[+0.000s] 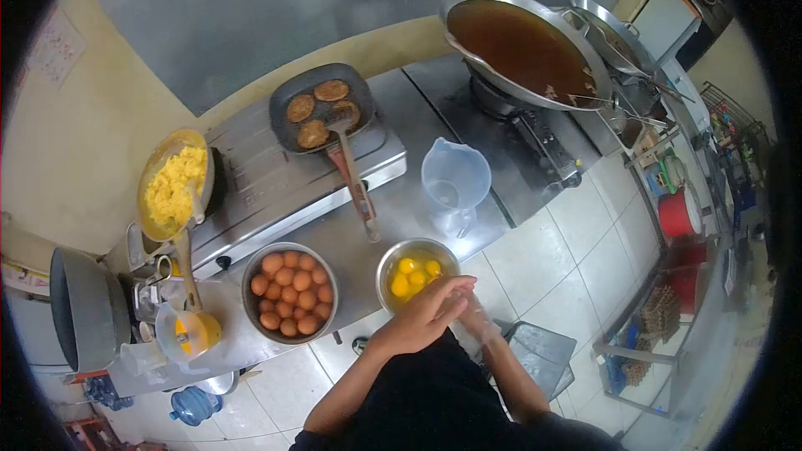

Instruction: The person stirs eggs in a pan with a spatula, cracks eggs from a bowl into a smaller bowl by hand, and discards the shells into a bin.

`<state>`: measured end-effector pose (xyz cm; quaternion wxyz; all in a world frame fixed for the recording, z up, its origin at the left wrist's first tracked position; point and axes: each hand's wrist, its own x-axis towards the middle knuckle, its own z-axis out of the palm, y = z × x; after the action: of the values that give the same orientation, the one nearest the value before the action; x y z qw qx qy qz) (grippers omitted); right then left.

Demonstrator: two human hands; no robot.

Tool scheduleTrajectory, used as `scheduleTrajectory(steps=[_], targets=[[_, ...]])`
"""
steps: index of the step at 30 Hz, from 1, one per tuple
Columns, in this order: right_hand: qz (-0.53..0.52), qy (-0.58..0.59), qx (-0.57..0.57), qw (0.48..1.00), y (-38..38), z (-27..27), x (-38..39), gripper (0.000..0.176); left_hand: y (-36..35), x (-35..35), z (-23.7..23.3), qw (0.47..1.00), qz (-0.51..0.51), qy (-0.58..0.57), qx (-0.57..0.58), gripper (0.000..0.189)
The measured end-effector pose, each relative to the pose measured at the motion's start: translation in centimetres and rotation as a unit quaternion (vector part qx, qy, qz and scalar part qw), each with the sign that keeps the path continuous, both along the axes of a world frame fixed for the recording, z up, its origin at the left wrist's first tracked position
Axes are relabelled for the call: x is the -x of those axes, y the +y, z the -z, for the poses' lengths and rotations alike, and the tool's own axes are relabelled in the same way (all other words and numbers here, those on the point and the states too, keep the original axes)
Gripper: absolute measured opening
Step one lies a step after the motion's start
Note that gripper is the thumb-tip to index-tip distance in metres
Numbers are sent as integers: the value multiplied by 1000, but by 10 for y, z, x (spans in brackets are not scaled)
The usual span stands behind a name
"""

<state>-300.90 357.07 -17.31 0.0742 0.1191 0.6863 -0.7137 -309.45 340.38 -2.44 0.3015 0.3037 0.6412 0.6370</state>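
Observation:
My left hand is stretched out at the near right edge of a steel bowl, its fingers extended and its thumb apart. Several raw egg yolks lie in the bowl. Just right of the bowl, my right hand is close against my left fingertips. My left hand partly covers it, and whether anything is between the hands is hidden. Left of the bowl stands a metal bowl full of brown eggs. An upright clear plastic measuring jug is behind the yolk bowl.
Patties and a spatula are in a square pan on the stove. Scrambled eggs fill a yellow pan at left. A wide wok of brown liquid stands at back right. A jug of orange liquid is at front left.

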Motion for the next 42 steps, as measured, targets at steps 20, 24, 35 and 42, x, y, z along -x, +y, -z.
scheduleTrajectory(steps=[20,24,35,42], targets=[[50,15,-76,996,229,-149,69,59,196,62,180,908,-418,35,-10,40],[47,39,-65,996,232,-145,116,53,182,51,169,909,-414,39,21,33],[55,56,-487,870,198,-137,165,66,174,50,138,890,-416,163,92,35],[110,234,-546,797,143,-149,153,72,168,48,121,903,-404,123,78,37]])
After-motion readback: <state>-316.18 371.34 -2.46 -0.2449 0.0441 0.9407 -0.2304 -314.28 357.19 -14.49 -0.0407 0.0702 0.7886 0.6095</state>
